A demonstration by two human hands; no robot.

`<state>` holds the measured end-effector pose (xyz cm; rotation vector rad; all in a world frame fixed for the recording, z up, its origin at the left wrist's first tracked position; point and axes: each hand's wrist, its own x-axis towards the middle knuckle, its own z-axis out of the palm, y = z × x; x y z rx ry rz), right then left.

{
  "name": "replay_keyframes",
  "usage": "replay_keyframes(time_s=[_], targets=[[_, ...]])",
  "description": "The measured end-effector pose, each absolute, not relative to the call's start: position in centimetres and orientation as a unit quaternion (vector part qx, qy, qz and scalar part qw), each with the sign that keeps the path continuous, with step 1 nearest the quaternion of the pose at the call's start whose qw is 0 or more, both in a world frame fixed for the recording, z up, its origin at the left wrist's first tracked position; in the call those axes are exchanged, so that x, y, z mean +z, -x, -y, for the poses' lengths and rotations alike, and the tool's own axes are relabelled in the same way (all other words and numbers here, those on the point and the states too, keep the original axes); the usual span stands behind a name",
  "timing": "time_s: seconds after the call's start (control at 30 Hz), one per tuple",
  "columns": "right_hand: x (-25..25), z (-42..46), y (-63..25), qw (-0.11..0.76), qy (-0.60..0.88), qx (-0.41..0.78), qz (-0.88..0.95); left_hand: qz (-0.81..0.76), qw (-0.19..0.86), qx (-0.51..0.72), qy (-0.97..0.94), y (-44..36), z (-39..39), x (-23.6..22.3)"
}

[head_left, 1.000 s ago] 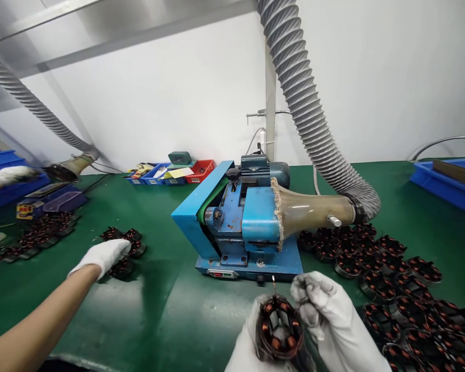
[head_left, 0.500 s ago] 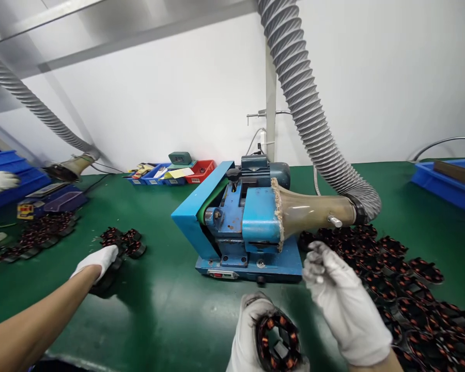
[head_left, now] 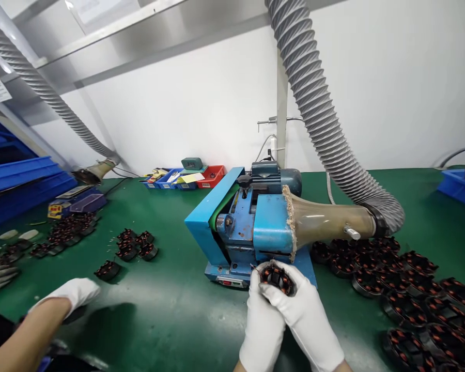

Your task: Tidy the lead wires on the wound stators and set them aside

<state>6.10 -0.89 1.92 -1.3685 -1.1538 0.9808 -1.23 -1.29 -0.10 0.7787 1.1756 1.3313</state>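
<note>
The left hand and right hand close around 1 copper-wound ring at the blue machine's front; the step seems to be positioning it; the next move likely calls for steady 2-handed alignment.

I have the white-gloved left hand and right hand wrapped around a copper-wound ring, by the front of the blue machine. Small bins stand at the back edge of the table; a co-worker's gloved hand is near its front edge.
</note>
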Motion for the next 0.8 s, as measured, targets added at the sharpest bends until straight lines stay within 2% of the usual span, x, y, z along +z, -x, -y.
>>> replay_keyframes(time_s=[0.33, 0.47, 0.6, 0.7, 0.8], targets=[[2.0, 0.6, -6.6, 0.522, 0.566, 0.422, 0.479, -0.539, 0.518, 0.538, -0.389, 1.0, 0.7, 0.6], [1.0, 2.9, -6.5, 0.525, 0.572, 0.437, 0.454, -0.524, 0.581, 0.529, -0.329, 2.3, 3.1, -0.3], [0.1, 4.8, -7.6, 0.563, 0.454, 0.556, 0.409, -0.483, 0.665, 0.495, -0.280, 3.8, 5.4, 0.1], [0.4, 5.0, -9.1, 0.566, 0.396, 0.632, 0.352, -0.481, 0.679, 0.476, -0.285, 4.3, 5.7, 1.3], [1.0, 5.1, -9.5, 0.577, 0.418, 0.624, 0.321, -0.455, 0.712, 0.458, -0.277, 4.3, 5.1, 2.4]])
